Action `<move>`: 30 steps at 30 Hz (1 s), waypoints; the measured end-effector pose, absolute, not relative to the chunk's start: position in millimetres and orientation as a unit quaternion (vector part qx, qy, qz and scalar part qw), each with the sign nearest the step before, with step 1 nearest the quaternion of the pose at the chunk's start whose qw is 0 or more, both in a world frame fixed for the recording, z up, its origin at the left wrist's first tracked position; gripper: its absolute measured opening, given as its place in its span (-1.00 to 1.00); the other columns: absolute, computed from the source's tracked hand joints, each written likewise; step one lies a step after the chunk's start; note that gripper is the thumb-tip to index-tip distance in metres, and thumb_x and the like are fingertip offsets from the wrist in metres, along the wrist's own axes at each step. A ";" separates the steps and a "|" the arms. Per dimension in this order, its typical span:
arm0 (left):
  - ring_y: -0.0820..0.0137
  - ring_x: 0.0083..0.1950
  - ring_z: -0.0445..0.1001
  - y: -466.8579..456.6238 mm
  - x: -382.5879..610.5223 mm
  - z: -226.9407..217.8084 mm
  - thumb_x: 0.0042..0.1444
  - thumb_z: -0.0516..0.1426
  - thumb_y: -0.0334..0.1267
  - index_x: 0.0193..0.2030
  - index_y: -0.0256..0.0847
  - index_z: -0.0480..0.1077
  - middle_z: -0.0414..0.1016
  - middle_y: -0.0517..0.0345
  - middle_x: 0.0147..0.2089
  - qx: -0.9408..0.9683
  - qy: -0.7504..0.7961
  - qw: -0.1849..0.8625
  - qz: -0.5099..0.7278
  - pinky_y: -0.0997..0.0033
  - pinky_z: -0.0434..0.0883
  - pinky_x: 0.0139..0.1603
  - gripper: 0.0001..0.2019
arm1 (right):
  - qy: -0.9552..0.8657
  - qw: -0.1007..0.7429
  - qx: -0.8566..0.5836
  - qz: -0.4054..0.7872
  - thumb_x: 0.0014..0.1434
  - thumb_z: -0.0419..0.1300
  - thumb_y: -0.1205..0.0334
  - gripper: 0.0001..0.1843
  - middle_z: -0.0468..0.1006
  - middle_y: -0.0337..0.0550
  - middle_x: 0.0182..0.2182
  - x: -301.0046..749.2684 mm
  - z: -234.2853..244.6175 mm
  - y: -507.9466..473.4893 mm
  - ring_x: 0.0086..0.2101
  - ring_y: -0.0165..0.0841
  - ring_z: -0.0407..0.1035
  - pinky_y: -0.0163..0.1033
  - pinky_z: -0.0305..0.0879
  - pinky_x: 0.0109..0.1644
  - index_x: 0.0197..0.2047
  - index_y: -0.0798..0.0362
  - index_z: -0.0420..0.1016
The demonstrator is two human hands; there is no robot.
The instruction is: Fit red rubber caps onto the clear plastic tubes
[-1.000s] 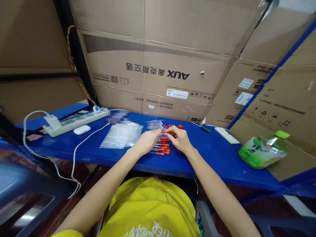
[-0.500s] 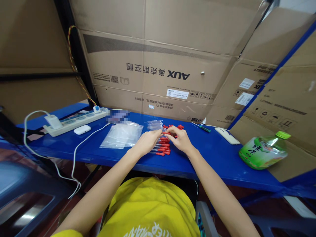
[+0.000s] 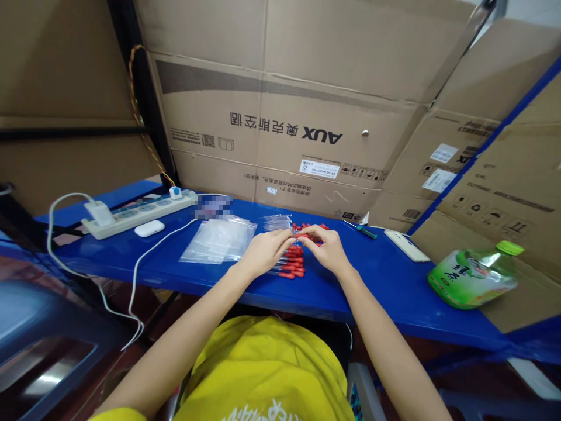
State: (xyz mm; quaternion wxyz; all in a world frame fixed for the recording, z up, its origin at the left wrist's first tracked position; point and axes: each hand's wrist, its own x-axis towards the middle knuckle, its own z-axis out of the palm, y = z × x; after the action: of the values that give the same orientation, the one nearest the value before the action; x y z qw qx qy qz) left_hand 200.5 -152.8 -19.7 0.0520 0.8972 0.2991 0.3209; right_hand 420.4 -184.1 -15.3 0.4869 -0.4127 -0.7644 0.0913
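Note:
My left hand (image 3: 266, 251) is closed in a pinch around a clear dropper tube, most of which its fingers cover. Facing it, my right hand (image 3: 329, 250) pinches a red rubber bulb (image 3: 302, 236) at the tube's end, so the fingertips almost meet. Below the hands lies a row of droppers (image 3: 294, 257), clear tubes with red bulbs pointing right. Bare clear tubes (image 3: 277, 222) lie just beyond my left fingers. Loose red bulbs (image 3: 323, 227) are heaped behind my right hand, which partly hides them.
Clear plastic bags (image 3: 214, 241) lie left of the hands on the blue table (image 3: 381, 286). A power strip (image 3: 140, 216), a white case (image 3: 149, 228) and cables are farther left. To the right are a screwdriver (image 3: 366, 232), a phone (image 3: 407, 245) and a green bottle (image 3: 475, 278). Cardboard (image 3: 280, 93) walls the back.
The whole view has shifted slightly. Both hands keep their pinch at the same spot over the droppers; my right fingers have changed position a little around the red bulb.

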 end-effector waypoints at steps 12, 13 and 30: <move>0.23 -0.16 0.65 -151.6 198.4 -20.5 0.56 -0.13 -0.13 0.03 -0.11 0.41 0.66 0.06 -0.16 0.909 0.295 0.045 0.292 0.41 0.30 -0.25 -0.68 | -0.710 0.546 -0.380 0.233 0.21 0.43 0.03 -0.77 0.67 -0.19 -0.44 423.6 -13.0 -183.1 -0.47 -0.31 0.55 -0.23 0.46 -0.41 -0.18 0.00 0.68; 0.23 -0.18 0.64 -151.8 198.3 -20.5 0.56 -0.14 -0.12 0.01 -0.12 0.41 0.65 0.06 -0.17 0.909 0.297 0.041 0.288 0.41 0.29 -0.26 -0.68 | -0.705 0.547 -0.380 0.243 0.19 0.44 0.03 -0.76 0.68 -0.18 -0.44 423.9 -13.1 -183.0 -0.47 -0.30 0.55 -0.23 0.46 -0.42 -0.19 0.00 0.69; 0.25 -0.23 0.63 -153.4 199.2 -18.7 0.57 -0.15 -0.12 -0.08 -0.14 0.40 0.63 0.07 -0.24 0.916 0.308 0.019 0.255 0.41 0.25 -0.29 -0.66 | -0.669 0.558 -0.388 0.301 0.08 0.51 -0.02 -0.71 0.72 -0.17 -0.45 421.5 -10.9 -186.8 -0.47 -0.26 0.60 -0.17 0.58 -0.36 -0.25 0.00 0.71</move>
State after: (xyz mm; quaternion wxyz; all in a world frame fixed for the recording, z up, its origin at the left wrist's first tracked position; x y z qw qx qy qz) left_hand 199.2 -153.4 -18.7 0.0186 0.9162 0.3083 0.2552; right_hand 421.5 -186.8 -10.9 0.5579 -0.3879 -0.6692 0.3007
